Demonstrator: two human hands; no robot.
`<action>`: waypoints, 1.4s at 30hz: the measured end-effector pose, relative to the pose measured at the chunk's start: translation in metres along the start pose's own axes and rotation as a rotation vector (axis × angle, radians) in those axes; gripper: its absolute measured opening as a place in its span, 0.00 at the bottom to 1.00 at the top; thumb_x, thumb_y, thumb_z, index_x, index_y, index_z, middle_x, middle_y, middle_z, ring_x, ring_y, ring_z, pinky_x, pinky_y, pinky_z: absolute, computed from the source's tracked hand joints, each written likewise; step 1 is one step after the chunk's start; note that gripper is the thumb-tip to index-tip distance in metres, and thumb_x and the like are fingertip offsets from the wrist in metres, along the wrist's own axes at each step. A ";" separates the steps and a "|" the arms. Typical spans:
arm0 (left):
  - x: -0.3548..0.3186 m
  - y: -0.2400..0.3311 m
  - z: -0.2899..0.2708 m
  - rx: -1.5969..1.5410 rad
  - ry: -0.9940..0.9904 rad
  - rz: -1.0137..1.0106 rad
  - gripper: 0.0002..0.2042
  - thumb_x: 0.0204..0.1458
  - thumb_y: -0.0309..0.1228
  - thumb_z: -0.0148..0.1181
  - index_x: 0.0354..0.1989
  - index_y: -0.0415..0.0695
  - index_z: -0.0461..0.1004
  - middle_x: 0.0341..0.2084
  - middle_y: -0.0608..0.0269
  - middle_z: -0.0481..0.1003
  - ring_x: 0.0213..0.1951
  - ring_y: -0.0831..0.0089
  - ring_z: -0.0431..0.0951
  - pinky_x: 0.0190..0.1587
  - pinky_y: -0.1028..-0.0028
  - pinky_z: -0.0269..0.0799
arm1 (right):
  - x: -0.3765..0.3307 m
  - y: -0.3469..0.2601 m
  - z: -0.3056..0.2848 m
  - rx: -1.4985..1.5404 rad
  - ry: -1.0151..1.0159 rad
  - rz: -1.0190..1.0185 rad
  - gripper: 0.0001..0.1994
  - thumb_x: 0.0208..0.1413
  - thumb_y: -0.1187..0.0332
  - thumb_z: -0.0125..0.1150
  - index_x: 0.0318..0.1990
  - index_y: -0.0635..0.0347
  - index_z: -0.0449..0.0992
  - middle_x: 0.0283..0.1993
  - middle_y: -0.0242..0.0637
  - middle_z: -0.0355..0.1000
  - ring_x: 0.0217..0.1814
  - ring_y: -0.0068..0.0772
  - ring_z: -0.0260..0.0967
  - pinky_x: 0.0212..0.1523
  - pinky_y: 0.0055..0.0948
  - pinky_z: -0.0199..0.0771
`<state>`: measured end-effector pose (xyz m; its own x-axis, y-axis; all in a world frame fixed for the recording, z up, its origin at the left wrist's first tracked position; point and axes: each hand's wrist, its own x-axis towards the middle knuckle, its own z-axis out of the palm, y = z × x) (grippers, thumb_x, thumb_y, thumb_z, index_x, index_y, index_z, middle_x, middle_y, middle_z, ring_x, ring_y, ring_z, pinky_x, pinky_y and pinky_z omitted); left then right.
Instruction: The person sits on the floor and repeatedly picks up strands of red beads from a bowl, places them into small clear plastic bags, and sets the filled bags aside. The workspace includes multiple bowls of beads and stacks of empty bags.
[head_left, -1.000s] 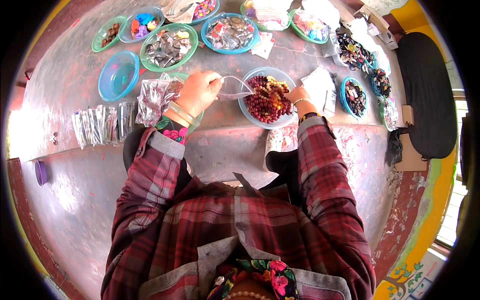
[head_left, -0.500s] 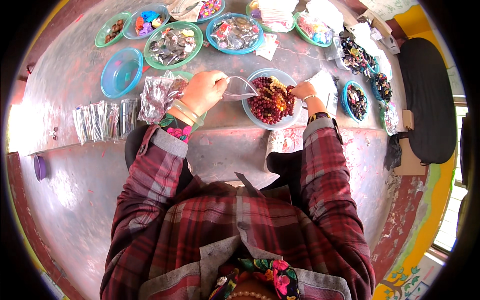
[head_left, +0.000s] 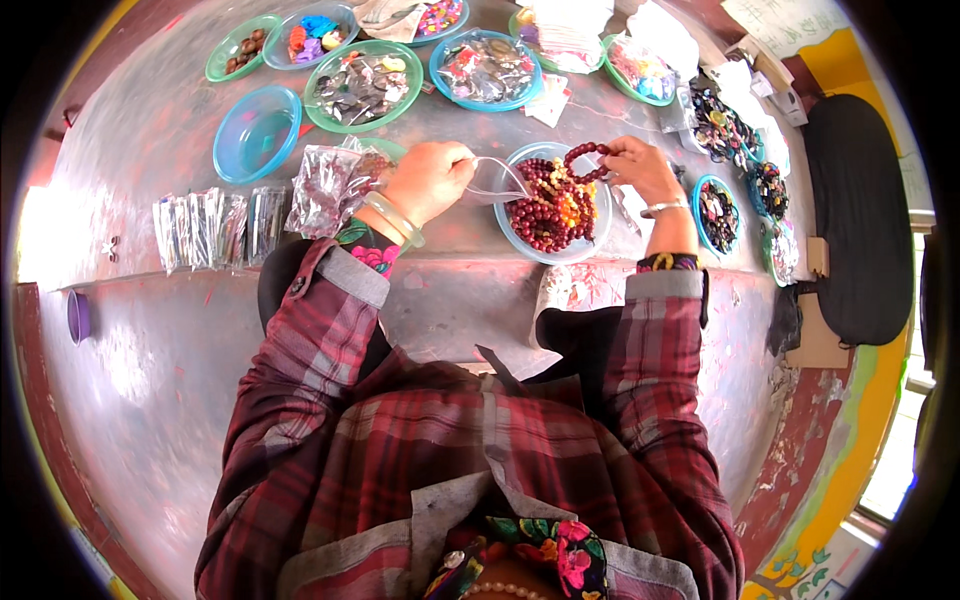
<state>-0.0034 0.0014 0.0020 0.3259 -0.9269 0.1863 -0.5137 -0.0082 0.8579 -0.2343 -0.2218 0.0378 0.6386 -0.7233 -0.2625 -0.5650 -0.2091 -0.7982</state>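
Observation:
My right hand (head_left: 643, 168) pinches a dark red bead bracelet (head_left: 583, 158), lifted at the far right rim of a pale blue bowl (head_left: 507, 232). In that bowl lies a heap of bead bracelets (head_left: 545, 222), dark red, amber and cream. My left hand (head_left: 431, 182) is closed on a small clear plastic bag (head_left: 494, 180), whose mouth stands open toward the beads, over the bowl's left side. Beside my left wrist, a stack of clear bags with dark red contents (head_left: 325, 190) partly covers a green bowl (head_left: 385, 150).
Several packaged items (head_left: 205, 230) lie in a row at the left. A blue bowl (head_left: 256, 135) stands behind them. Filled bowls line the far side, among them a green one (head_left: 362, 128). At the right are a blue basket (head_left: 714, 215) of bracelets and a long black object (head_left: 857, 220).
My right hand has risen out of the heap, lifting a dark red bead bracelet. My left hand still holds the bag by the bowl. The whole view has shifted slightly.

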 end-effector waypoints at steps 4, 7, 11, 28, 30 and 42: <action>-0.005 0.000 -0.003 0.058 -0.050 -0.051 0.12 0.53 0.34 0.51 0.31 0.36 0.73 0.20 0.57 0.73 0.21 0.71 0.75 0.25 0.74 0.71 | -0.035 -0.058 0.010 0.285 -0.044 -0.187 0.10 0.51 0.75 0.57 0.41 0.65 0.71 0.35 0.32 0.73 0.36 0.18 0.69 0.35 0.17 0.69; -0.004 0.005 -0.003 0.111 -0.065 -0.032 0.12 0.51 0.34 0.51 0.30 0.36 0.74 0.18 0.55 0.73 0.21 0.68 0.76 0.25 0.71 0.71 | -0.045 -0.077 0.023 0.374 -0.097 -0.274 0.09 0.51 0.77 0.56 0.41 0.65 0.71 0.36 0.33 0.72 0.37 0.19 0.69 0.37 0.18 0.70; -0.002 0.011 0.002 0.103 -0.050 -0.052 0.12 0.48 0.35 0.50 0.27 0.39 0.76 0.20 0.50 0.73 0.26 0.55 0.75 0.30 0.62 0.70 | -0.046 -0.082 0.053 0.319 -0.122 -0.367 0.09 0.50 0.77 0.57 0.40 0.64 0.72 0.34 0.34 0.73 0.36 0.20 0.69 0.37 0.20 0.70; -0.001 0.008 0.004 -0.065 -0.099 -0.104 0.10 0.51 0.30 0.50 0.30 0.38 0.75 0.21 0.55 0.75 0.22 0.69 0.76 0.25 0.72 0.71 | -0.042 -0.075 0.119 -0.633 0.069 -0.840 0.03 0.45 0.73 0.54 0.27 0.63 0.70 0.28 0.46 0.70 0.31 0.47 0.69 0.32 0.37 0.70; -0.001 0.006 0.006 -0.272 -0.028 -0.180 0.10 0.48 0.31 0.50 0.26 0.38 0.76 0.19 0.52 0.74 0.20 0.62 0.76 0.24 0.67 0.70 | -0.041 -0.077 0.119 -0.471 0.053 -0.794 0.06 0.45 0.75 0.55 0.32 0.64 0.72 0.31 0.47 0.71 0.34 0.44 0.71 0.34 0.34 0.71; 0.001 0.025 -0.042 -0.621 -0.111 -0.332 0.12 0.56 0.33 0.50 0.40 0.38 0.74 0.35 0.62 0.74 0.35 0.78 0.74 0.27 0.79 0.73 | -0.013 -0.040 0.075 0.427 -0.285 -0.232 0.25 0.45 0.76 0.64 0.53 0.68 0.65 0.51 0.40 0.68 0.52 0.28 0.65 0.52 0.25 0.66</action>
<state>0.0175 0.0165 0.0442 0.2866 -0.9456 -0.1541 0.1571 -0.1123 0.9812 -0.1806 -0.1549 0.0324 0.8701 -0.4716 -0.1431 -0.1692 -0.0131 -0.9855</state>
